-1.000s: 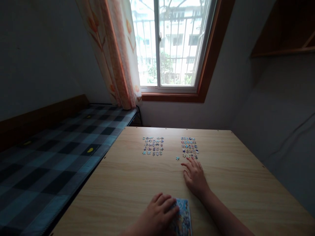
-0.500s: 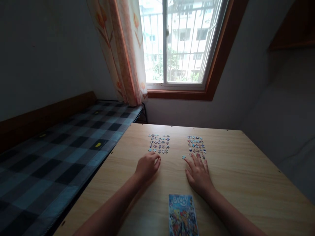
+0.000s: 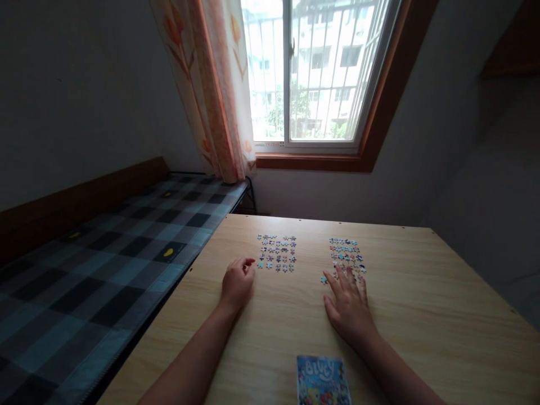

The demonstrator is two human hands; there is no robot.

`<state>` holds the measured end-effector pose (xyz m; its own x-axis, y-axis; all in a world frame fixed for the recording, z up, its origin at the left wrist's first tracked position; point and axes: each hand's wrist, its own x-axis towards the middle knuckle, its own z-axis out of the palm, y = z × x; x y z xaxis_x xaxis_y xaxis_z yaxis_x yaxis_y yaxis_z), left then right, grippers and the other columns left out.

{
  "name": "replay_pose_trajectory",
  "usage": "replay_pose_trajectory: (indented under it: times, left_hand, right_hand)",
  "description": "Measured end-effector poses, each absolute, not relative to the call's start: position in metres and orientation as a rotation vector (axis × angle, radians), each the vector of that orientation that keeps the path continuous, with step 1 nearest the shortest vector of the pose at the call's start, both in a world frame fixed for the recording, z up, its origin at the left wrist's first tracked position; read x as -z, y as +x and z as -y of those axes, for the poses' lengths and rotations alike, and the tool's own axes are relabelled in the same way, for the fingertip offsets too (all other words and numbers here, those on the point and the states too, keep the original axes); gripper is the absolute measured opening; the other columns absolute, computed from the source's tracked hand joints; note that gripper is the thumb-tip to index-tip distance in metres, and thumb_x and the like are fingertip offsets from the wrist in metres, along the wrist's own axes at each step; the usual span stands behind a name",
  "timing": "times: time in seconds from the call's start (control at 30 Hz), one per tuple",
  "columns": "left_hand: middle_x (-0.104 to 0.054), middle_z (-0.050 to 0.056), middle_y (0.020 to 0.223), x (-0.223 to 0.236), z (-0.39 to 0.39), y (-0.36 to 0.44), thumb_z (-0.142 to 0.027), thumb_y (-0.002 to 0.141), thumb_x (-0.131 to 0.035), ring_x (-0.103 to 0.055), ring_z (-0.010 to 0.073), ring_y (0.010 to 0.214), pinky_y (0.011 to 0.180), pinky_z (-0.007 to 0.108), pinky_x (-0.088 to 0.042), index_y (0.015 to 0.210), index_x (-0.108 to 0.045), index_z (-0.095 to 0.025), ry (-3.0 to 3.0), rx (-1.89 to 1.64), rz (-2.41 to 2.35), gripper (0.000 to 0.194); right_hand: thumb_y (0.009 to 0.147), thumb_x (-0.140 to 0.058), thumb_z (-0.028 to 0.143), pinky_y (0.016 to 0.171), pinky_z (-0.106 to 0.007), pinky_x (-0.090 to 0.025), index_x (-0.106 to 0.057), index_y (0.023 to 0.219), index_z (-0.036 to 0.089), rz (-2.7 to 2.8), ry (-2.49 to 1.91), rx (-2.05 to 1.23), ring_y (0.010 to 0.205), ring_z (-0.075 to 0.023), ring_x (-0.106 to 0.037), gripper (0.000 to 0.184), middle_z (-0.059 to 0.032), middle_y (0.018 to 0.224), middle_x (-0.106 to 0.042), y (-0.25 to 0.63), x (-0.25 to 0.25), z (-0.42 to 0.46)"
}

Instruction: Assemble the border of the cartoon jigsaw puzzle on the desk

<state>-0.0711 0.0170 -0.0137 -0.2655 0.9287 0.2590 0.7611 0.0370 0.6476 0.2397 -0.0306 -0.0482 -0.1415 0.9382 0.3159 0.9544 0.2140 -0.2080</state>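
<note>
Small jigsaw puzzle pieces lie on the wooden table [image 3: 278, 315] in two groups of rows, a left group [image 3: 278, 251] and a right group [image 3: 345, 248]. Beside the left group's near left corner rests my left hand [image 3: 237, 283], its fingers curled in toward the thumb; whether anything is between them is hidden. My right hand [image 3: 349, 301] lies with fingers spread over the near rows of the right group, partly covering them. A single light blue puzzle piece [image 3: 324, 279] sits by its index fingertip. A blue picture card or box lid [image 3: 323, 379] marked "Bluey" lies nearest me.
A bed with a checked cover [image 3: 126, 270] runs along the table's left side. Beyond the far table edge are a floral curtain [image 3: 215, 101] and a barred window [image 3: 324, 84]. A brown shelf-like edge [image 3: 510, 50] juts out at upper right.
My left hand has moved left, away from below the left group to its side. My right hand stays spread by the right group. The view has shifted slightly, so the card appears lower.
</note>
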Motion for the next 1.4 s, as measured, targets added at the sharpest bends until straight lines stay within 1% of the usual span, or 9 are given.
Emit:
replay_pose_trajectory:
  times: [0.17,0.33,0.47,0.63,0.77,0.87,1.07,1.23,1.4]
  left_hand:
    - [-0.071,0.008,0.108,0.016,-0.018,-0.071,-0.018,0.078,-0.053,-0.061,0.0265,0.109,0.104,0.041,-0.045,0.098,-0.073,-0.020,1.833,-1.066,-2.095,0.028]
    - [-0.065,0.009,0.129,0.018,-0.027,-0.079,-0.016,0.080,-0.051,-0.056,0.0260,0.126,0.113,0.042,-0.039,0.105,-0.072,-0.021,1.784,-1.077,-2.218,0.034]
    - [-0.061,0.010,0.137,0.019,-0.033,-0.081,-0.018,0.085,-0.049,-0.052,0.0264,0.132,0.115,0.044,-0.035,0.113,-0.071,-0.021,1.730,-0.987,-2.329,0.036]
    - [-0.058,0.010,0.143,0.019,-0.045,-0.077,-0.029,0.094,-0.045,-0.047,0.0282,0.136,0.117,0.051,-0.027,0.126,-0.067,-0.025,1.760,-0.730,-2.422,0.039]
    - [-0.056,0.008,0.145,0.013,-0.074,-0.080,-0.034,0.099,-0.036,-0.046,0.0262,0.137,0.116,0.049,-0.027,0.133,-0.064,-0.030,1.799,-0.633,-2.387,0.044]
    - [-0.056,0.006,0.146,0.010,-0.099,-0.085,-0.036,0.099,-0.037,-0.045,0.0255,0.138,0.116,0.047,-0.027,0.135,-0.062,-0.033,1.869,-0.573,-2.348,0.044]
    - [-0.058,0.007,0.143,0.014,-0.123,-0.089,-0.040,0.095,-0.046,-0.048,0.0281,0.134,0.113,0.046,-0.031,0.121,-0.073,-0.033,2.049,-0.545,-2.317,0.038]
    - [-0.070,0.012,0.121,0.014,-0.115,-0.095,-0.036,0.092,-0.047,-0.058,0.0266,0.116,0.106,0.035,-0.040,0.105,-0.077,-0.018,2.017,-0.686,-2.395,0.037]
    - [-0.072,0.011,0.109,0.007,-0.092,-0.109,-0.034,0.088,-0.052,-0.061,0.0273,0.106,0.103,0.036,-0.042,0.091,-0.075,-0.018,2.017,-0.725,-2.436,0.028]
  right_hand:
    - [0.090,-0.048,0.027,0.120,-0.064,-0.013,-0.052,0.144,0.024,2.141,-1.771,0.037,0.152,-0.0347,-0.020,0.055,-0.0104,0.160,-0.037,0.241,0.051,0.029]
    - [0.089,-0.047,0.028,0.120,-0.065,-0.012,-0.054,0.142,0.024,2.146,-1.752,0.028,0.153,-0.0345,-0.018,0.054,-0.0092,0.159,-0.038,0.242,0.055,0.029]
    - [0.088,-0.047,0.027,0.120,-0.065,-0.012,-0.055,0.142,0.024,2.150,-1.749,0.021,0.153,-0.0337,-0.020,0.055,-0.0086,0.159,-0.039,0.242,0.055,0.029]
    - [0.088,-0.048,0.028,0.120,-0.066,-0.011,-0.056,0.141,0.024,2.149,-1.759,-0.006,0.152,-0.0345,-0.020,0.054,-0.0091,0.159,-0.039,0.241,0.051,0.028]
    - [0.088,-0.049,0.028,0.120,-0.065,-0.012,-0.056,0.141,0.025,2.146,-1.755,-0.025,0.152,-0.0349,-0.022,0.053,-0.0096,0.159,-0.039,0.240,0.049,0.028]
    - [0.089,-0.049,0.027,0.120,-0.065,-0.012,-0.055,0.142,0.025,2.138,-1.756,-0.046,0.152,-0.0345,-0.021,0.053,-0.0096,0.160,-0.037,0.240,0.046,0.028]
    - [0.090,-0.050,0.026,0.120,-0.065,-0.009,-0.055,0.143,0.025,2.158,-1.773,-0.111,0.153,-0.0347,-0.019,0.053,-0.0099,0.161,-0.036,0.239,0.039,0.028]
    - [0.091,-0.049,0.027,0.121,-0.064,-0.008,-0.056,0.141,0.024,2.144,-1.752,-0.126,0.153,-0.0336,-0.017,0.050,-0.0100,0.161,-0.035,0.239,0.034,0.029]
    - [0.091,-0.051,0.029,0.120,-0.065,-0.006,-0.058,0.140,0.025,2.137,-1.738,-0.158,0.153,-0.0344,-0.016,0.049,-0.0105,0.161,-0.036,0.239,0.037,0.027]
